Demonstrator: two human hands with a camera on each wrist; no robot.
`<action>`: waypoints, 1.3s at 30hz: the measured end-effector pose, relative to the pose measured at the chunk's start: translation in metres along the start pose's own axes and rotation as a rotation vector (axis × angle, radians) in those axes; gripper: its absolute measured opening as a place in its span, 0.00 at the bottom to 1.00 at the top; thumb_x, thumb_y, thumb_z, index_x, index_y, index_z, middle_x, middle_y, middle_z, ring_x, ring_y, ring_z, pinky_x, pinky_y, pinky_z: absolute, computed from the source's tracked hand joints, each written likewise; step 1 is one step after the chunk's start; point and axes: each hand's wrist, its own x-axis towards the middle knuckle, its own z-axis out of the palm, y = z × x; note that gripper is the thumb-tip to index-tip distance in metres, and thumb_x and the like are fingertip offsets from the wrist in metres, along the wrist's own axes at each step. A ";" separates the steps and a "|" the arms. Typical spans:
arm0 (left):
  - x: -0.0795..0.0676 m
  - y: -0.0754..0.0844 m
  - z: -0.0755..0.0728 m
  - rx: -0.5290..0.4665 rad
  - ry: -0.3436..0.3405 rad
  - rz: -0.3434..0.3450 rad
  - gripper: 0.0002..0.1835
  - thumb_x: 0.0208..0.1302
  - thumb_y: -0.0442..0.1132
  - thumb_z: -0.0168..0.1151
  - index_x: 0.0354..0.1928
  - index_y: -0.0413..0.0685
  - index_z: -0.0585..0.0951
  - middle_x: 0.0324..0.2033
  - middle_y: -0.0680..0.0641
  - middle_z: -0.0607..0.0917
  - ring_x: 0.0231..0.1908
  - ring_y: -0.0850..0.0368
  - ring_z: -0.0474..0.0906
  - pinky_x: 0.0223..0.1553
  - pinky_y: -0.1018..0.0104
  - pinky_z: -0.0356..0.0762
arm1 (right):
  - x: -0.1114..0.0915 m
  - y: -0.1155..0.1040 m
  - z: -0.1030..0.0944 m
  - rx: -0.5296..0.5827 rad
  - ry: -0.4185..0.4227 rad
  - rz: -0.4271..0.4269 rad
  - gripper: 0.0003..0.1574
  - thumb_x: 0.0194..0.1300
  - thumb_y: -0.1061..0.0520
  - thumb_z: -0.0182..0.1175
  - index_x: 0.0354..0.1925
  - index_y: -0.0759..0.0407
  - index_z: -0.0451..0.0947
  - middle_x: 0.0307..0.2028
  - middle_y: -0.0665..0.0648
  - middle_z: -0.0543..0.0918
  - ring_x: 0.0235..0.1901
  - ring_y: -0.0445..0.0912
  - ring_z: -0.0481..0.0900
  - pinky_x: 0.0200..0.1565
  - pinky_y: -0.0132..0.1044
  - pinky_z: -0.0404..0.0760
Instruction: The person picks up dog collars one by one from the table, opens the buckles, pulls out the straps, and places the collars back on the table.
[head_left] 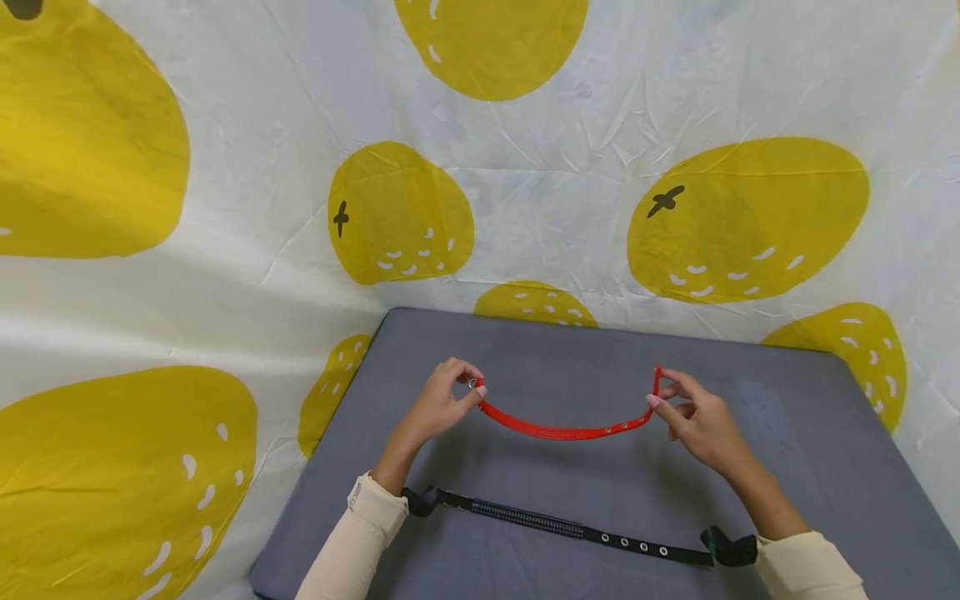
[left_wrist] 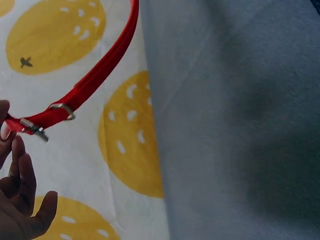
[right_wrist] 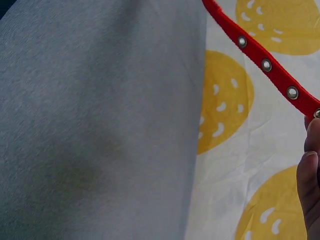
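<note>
A red collar is stretched in a sagging curve between my two hands, above the grey surface. My left hand pinches its buckle end between thumb and fingers. In the left wrist view the metal buckle and a D-shaped ring show on the band. My right hand pinches the other end, near the tip, which sticks up past the fingers. Metal-rimmed eyelets run along that end in the right wrist view. Nearer me, a black collar with eyelets lies stretched across the surface, below both hands.
The grey padded surface has a raised edge at the back and left. A white cloth printed with yellow fruit hangs behind it and along its sides. Dark straps sit by the wrists, overlapping the black collar's ends in the head view.
</note>
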 end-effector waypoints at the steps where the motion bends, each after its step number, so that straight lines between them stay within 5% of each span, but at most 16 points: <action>1: 0.000 -0.003 0.000 0.004 -0.008 -0.005 0.08 0.66 0.40 0.68 0.44 0.48 0.82 0.39 0.51 0.80 0.43 0.57 0.74 0.49 0.58 0.73 | 0.000 0.002 0.000 0.004 0.000 -0.005 0.36 0.64 0.64 0.67 0.68 0.63 0.68 0.38 0.66 0.84 0.13 0.41 0.76 0.18 0.30 0.74; 6: -0.001 -0.017 0.002 0.026 -0.035 -0.026 0.07 0.64 0.39 0.69 0.43 0.50 0.82 0.38 0.53 0.81 0.42 0.57 0.74 0.48 0.58 0.74 | 0.002 0.013 -0.001 -0.013 0.002 -0.045 0.46 0.61 0.68 0.68 0.73 0.56 0.62 0.36 0.66 0.85 0.12 0.41 0.75 0.17 0.30 0.73; 14: -0.002 -0.032 0.002 0.025 -0.107 -0.070 0.07 0.64 0.39 0.69 0.42 0.48 0.83 0.38 0.53 0.82 0.44 0.50 0.77 0.49 0.57 0.75 | -0.005 0.029 0.000 -0.120 -0.055 -0.037 0.38 0.60 0.67 0.70 0.65 0.61 0.67 0.35 0.65 0.88 0.13 0.37 0.73 0.20 0.32 0.75; 24: -0.004 -0.050 0.006 0.016 -0.185 -0.094 0.07 0.65 0.39 0.68 0.43 0.50 0.83 0.40 0.53 0.82 0.47 0.44 0.78 0.51 0.55 0.75 | -0.016 0.044 0.007 -0.124 -0.045 0.033 0.30 0.62 0.68 0.67 0.60 0.64 0.68 0.38 0.72 0.86 0.14 0.38 0.75 0.19 0.32 0.75; 31: -0.005 -0.055 0.009 -0.001 -0.222 -0.127 0.07 0.65 0.39 0.68 0.44 0.53 0.84 0.42 0.53 0.84 0.47 0.51 0.78 0.53 0.54 0.75 | -0.027 0.053 0.011 -0.122 -0.016 0.010 0.28 0.58 0.71 0.69 0.55 0.66 0.70 0.37 0.69 0.87 0.14 0.40 0.77 0.16 0.32 0.72; 39: -0.003 -0.065 0.012 -0.042 -0.238 -0.132 0.08 0.65 0.38 0.68 0.45 0.48 0.84 0.42 0.51 0.84 0.47 0.53 0.78 0.56 0.41 0.75 | -0.038 0.063 0.012 -0.126 0.014 -0.002 0.27 0.54 0.74 0.70 0.51 0.67 0.73 0.38 0.70 0.86 0.13 0.37 0.76 0.16 0.29 0.71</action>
